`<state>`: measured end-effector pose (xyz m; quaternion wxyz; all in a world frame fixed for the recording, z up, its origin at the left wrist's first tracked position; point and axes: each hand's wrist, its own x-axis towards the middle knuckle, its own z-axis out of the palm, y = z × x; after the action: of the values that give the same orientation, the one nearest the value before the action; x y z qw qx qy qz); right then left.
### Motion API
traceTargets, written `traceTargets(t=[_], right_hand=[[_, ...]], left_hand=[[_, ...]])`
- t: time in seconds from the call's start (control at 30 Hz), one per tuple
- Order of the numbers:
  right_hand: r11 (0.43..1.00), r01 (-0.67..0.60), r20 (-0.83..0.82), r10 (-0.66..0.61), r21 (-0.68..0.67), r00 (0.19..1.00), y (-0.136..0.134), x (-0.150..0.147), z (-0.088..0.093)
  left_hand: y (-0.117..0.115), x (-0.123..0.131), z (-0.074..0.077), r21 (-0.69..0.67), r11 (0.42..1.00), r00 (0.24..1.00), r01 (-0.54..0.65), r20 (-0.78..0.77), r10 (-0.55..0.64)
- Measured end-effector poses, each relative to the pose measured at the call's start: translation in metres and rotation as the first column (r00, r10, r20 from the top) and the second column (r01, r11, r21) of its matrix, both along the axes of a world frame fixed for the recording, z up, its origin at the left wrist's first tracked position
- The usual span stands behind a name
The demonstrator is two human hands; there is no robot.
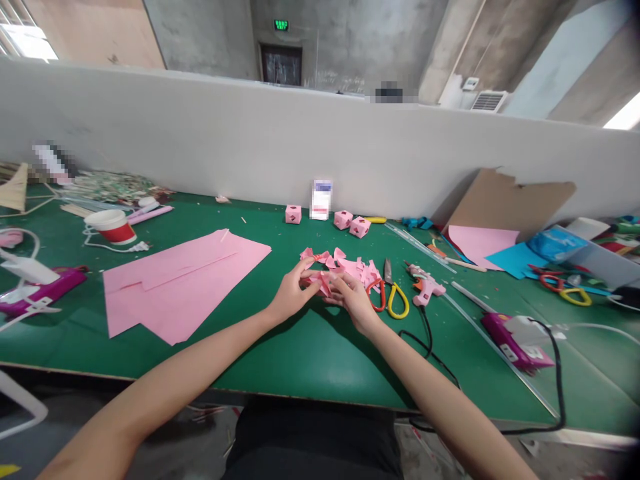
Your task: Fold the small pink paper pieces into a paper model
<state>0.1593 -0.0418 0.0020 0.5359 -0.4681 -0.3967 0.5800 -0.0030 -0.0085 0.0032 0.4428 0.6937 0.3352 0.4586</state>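
Observation:
My left hand [293,291] and my right hand [353,298] meet over the green table [300,353], fingers pinched together on a small folded pink paper piece [320,280]. Just behind them lies a pile of cut pink paper pieces [350,265]. Three finished pink paper cubes [350,223] stand farther back near the wall. A large pink paper sheet [180,283] lies flat to the left of my left hand.
Scissors with red and yellow handles [393,293] and a pink glue gun [425,283] lie right of my hands. A purple glue gun [515,337] with a black cord sits at right, another [35,287] at left. A red-and-white cup [111,227], cardboard [505,200] and blue paper [515,259] are behind.

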Motion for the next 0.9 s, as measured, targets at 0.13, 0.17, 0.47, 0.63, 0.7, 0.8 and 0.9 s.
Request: traceTargets(t=[0.13, 0.17, 0.47, 0.63, 0.7, 0.8, 0.9], right_hand=[[1.0, -0.017, -0.023, 0.017, -0.016, 1.0, 0.0, -0.001, -0.002], [1.0, -0.01, -0.02, 0.01, -0.016, 1.0, 0.0, -0.001, -0.002], [0.985, 0.021, 0.192, -0.054, 0.169, 0.98, 0.001, 0.001, -0.005], [0.91, 0.097, 0.381, -0.263, 0.404, 0.886, 0.001, 0.004, -0.007], [0.87, 0.105, 0.46, -0.353, 0.481, 0.815, 0.0, 0.006, -0.008], [0.814, 0.039, 0.605, -0.463, 0.58, 0.648, -0.002, 0.009, -0.007], [0.777, -0.069, 0.676, -0.496, 0.625, 0.545, -0.004, 0.008, -0.006]], left_hand=[[0.002, -0.001, 0.001, 0.007, 0.999, 0.999, -0.044, -0.014, 0.044], [0.003, -0.001, 0.001, 0.013, 0.998, 0.998, -0.056, -0.02, 0.056], [0.004, -0.001, 0.001, 0.02, 0.995, 0.994, -0.103, -0.028, 0.103], [0.005, 0.0, -0.001, -0.09, 0.993, 0.997, -0.071, 0.001, 0.072], [0.005, 0.001, -0.001, -0.165, 0.986, 0.998, -0.037, 0.035, 0.044], [0.005, 0.0, -0.001, -0.224, 0.974, 0.998, -0.021, 0.061, 0.035], [0.006, -0.001, 0.001, -0.225, 0.973, 0.997, -0.051, 0.04, 0.061]])
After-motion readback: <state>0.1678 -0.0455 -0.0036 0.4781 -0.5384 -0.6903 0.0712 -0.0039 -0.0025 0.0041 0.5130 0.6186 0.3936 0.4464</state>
